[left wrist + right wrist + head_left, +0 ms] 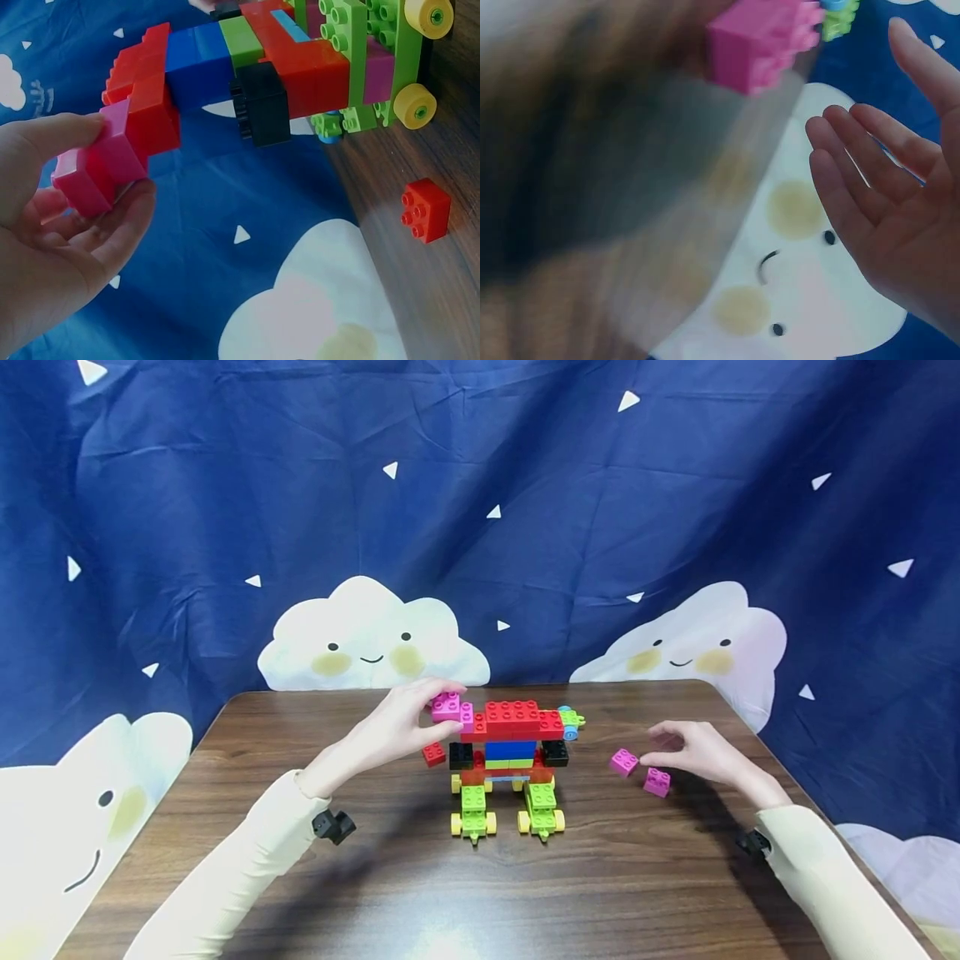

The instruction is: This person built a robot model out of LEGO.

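Observation:
A figure of toy building bricks (512, 718) stands upright on the table, with red, blue, black and lime green parts and yellow wheels at its feet. My left hand (397, 718) pinches pink bricks (112, 154) at the left end of the figure's red top row, thumb on one side and fingers on the other. Those pink bricks step outward from the red ones. Over on the right, my right hand (693, 750) hovers beside two loose pink bricks, one nearer the figure (624, 762) and one under the fingers (657, 782). Nothing is between its parted thumb and fingers (877, 150).
A loose red brick (433, 753) lies on the wooden table (360, 893) just left of the figure. Blue cloth with white clouds (367, 639) hangs behind the table's far edge. A lime green and light blue piece (572, 722) sticks out from the figure's right end.

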A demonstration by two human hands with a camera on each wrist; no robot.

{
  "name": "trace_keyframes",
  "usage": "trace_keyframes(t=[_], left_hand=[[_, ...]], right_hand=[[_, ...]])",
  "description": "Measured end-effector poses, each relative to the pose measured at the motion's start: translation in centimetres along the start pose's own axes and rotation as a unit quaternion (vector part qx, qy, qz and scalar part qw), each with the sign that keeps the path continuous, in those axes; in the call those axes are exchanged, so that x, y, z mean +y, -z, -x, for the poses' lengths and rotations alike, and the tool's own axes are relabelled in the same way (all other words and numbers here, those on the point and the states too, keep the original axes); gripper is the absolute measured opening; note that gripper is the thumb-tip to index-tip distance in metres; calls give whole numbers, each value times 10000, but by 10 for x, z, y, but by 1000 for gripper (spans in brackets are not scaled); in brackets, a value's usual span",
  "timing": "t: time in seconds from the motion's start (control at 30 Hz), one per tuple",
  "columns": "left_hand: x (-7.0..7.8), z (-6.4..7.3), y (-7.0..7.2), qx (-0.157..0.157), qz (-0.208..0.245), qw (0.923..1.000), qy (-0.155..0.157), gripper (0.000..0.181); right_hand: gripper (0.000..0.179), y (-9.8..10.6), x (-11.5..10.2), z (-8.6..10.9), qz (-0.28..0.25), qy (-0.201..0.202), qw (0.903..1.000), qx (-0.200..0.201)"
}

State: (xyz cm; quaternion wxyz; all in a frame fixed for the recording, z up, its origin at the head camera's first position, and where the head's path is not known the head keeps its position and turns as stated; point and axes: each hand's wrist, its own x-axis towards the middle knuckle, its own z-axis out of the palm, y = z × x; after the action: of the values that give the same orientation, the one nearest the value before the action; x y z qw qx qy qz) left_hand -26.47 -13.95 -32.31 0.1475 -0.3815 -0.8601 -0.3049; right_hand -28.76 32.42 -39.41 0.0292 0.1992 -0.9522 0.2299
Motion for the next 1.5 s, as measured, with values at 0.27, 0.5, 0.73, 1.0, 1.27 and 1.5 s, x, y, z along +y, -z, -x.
trace_keyframes(t=[0.27,0.5,0.73,1.0,1.27,1.5], left_hand=[[0,0,1,57,14,10000,-67,44],[2,0,0,56,10,10000,-70,44],[1,0,-1,76,27,9999,-115,44],[1,0,0,50,9,10000,-59,44],[1,0,0,-2,49,10000,28,44],[1,0,0,-16,39,10000,21,44]], right_hand=[[50,-16,19,14,-173,52,9994,-310],[40,-21,22,16,-50,106,9986,-516],[28,-14,21,15,193,194,9985,-464],[24,15,-5,0,746,938,9925,243],[23,30,-50,-24,834,1560,9837,335],[27,38,-88,-39,836,1606,9835,53]])
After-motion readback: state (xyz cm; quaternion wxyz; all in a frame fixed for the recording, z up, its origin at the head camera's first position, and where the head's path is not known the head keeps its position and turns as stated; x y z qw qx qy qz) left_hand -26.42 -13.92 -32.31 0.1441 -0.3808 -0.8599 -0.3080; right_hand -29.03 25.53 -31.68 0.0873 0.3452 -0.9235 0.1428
